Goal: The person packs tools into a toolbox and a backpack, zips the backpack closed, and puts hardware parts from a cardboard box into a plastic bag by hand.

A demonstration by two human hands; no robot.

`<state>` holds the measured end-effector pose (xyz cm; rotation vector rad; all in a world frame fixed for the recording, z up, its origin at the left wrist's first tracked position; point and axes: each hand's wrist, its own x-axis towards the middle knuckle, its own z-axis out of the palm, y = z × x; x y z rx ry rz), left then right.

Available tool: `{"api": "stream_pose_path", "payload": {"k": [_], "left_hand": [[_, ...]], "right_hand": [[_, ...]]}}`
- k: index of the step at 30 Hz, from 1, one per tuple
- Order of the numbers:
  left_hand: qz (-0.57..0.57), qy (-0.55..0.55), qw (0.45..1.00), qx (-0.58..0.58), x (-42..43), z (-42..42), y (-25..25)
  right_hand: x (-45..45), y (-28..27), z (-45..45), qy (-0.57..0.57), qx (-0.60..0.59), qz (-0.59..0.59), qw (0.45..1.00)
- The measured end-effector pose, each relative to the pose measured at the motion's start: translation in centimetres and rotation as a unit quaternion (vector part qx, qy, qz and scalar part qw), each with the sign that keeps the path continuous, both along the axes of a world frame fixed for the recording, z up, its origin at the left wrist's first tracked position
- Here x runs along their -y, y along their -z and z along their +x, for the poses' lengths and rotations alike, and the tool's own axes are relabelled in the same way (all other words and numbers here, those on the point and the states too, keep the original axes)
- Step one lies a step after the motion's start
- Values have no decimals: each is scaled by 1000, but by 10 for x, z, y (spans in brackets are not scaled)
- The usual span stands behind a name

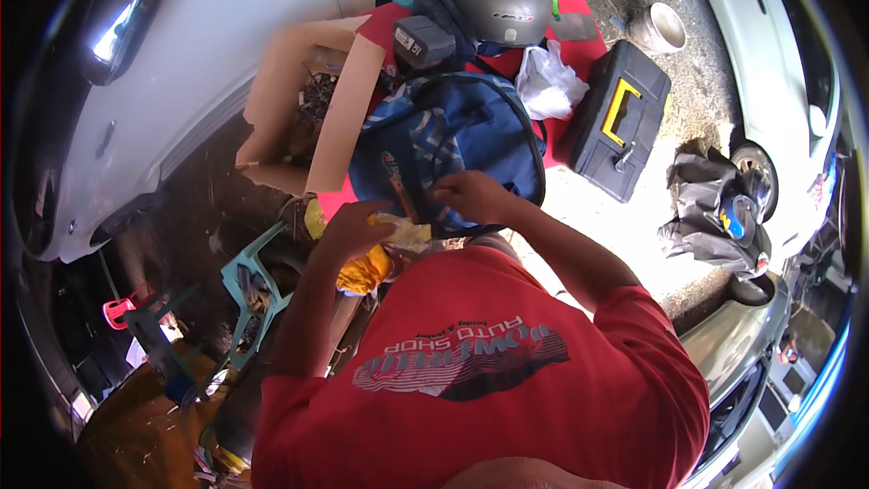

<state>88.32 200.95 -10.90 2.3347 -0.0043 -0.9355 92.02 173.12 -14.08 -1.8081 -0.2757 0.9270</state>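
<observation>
A blue backpack [493, 131] with plaid panels lies in front of me on a red surface. My left hand [360, 228] is closed at its lower left corner, around a crumpled yellowish plastic packet [405, 232]. Over the lower front of the backpack, my right hand [472, 197] has its fingers bent and pinched against the fabric; the exact grip is partly hidden. Between the two hands, a narrow orange-red item [401, 195] rests against the bag. An orange-yellow cloth or bag [365, 270] hangs below my left hand.
An open cardboard box [348, 113] with dark small parts stands left. Beyond the backpack are a grey helmet [501, 0], a black power-tool battery or case [424, 43] and a white plastic bag [549, 81]. A black toolbox [625, 140] with yellow handle lies right. Cars flank both sides.
</observation>
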Motion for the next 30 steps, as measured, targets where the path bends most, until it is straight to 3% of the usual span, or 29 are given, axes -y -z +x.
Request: {"api": "stream_pose_path", "payload": {"k": [1,5,7,12,17,19,23,26,30], "left_hand": [[0,23,999,-26,5,1,13],[16,110,988,-106,22,4,35],[-14,122,990,-76,17,-6,55],[-38,193,980,-36,20,-21,44],[-59,98,992,55,43,-47,86],[-61,58,993,85,53,-53,90],[-36,4,994,102,68,-65,104],[-10,-21,992,125,74,-63,116],[41,-13,990,132,80,-63,132]], "right_hand": [[-13,2,-2,-77,84,-76,991],[-41,7,-8,-192,170,-186,949],[-38,3,-3,-341,265,-246,868],[-15,14,20,-311,284,-228,878],[4,14,26,-317,302,-141,888],[-1,10,16,-395,274,-239,844],[-15,23,-15,-481,250,-226,809],[-15,33,-30,-391,278,-252,840],[-23,20,-12,-436,272,-250,820]]}}
